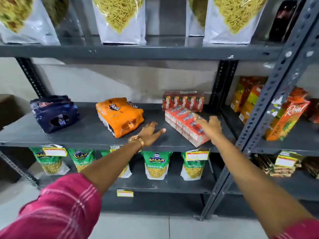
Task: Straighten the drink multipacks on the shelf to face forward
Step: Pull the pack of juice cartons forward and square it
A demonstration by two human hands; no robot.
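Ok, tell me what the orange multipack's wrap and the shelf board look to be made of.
Orange multipack: seemingly thin plastic shrink film, glossy; it wrinkles, catches light, and has a torn hole near its front end. Shelf board: probably painted steel, matte dark grey; it has a thin folded front lip and meets perforated angle posts.

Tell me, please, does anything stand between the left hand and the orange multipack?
Nothing visible does. The left hand hovers open over bare shelf just right of the orange multipack, with only a clear gap between them.
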